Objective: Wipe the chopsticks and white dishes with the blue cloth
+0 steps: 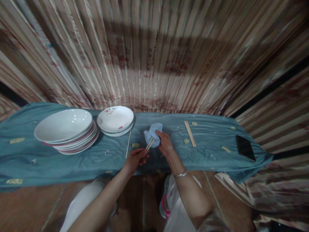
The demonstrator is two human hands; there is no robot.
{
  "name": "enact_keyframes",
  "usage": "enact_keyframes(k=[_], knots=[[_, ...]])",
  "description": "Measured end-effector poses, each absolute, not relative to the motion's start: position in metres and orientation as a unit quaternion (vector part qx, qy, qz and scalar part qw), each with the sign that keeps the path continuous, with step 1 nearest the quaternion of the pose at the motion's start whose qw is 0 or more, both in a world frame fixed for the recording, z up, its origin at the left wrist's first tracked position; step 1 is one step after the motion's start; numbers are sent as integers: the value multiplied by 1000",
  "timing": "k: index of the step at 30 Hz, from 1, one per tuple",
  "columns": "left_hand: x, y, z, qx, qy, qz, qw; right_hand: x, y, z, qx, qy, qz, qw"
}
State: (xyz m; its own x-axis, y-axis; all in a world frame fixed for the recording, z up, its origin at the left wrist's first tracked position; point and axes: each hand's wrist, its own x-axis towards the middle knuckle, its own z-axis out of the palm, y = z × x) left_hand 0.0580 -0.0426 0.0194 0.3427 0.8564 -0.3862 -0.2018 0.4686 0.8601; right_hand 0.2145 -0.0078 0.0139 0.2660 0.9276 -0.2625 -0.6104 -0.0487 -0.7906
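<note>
My left hand (139, 157) is closed around the near ends of a pair of chopsticks (150, 143). Their far ends run into a light blue cloth (154, 131), which my right hand (165, 142) grips, its thumb and fingers pressed on the folds. The cloth hides the tips of the chopsticks. Both hands are above the middle of the table, close together. To the left of my left hand a single chopstick (128, 144) lies on the tablecloth. Right of my right hand, several chopsticks (190, 133) lie side by side in a small bundle.
A teal patterned tablecloth (169, 164) covers the narrow table. Large bowls (65, 124) are stacked at the left, beside a stack of flowered plates (116, 119). A black phone (245, 147) lies near the right end. Pleated curtains (154, 58) hang behind and at the sides.
</note>
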Motion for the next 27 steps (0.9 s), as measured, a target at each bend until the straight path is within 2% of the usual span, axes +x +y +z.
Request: enact_keyframes(k=[11,16,20,24,27], knots=[[60,-33,14,346,423,407,732,182,-25,7,-447,-237,617,603],[58,-31,13,392,439,366,721,184,-25,9,-459,-234,603,609],[49,-20,13,466,461,369,659,197,-26,15,-468,-238,605,598],[40,-7,14,453,467,495,576,205,-37,19,-466,-322,657,499],[39,-3,18,427,463,516,580,204,-47,18,-457,-379,697,402]])
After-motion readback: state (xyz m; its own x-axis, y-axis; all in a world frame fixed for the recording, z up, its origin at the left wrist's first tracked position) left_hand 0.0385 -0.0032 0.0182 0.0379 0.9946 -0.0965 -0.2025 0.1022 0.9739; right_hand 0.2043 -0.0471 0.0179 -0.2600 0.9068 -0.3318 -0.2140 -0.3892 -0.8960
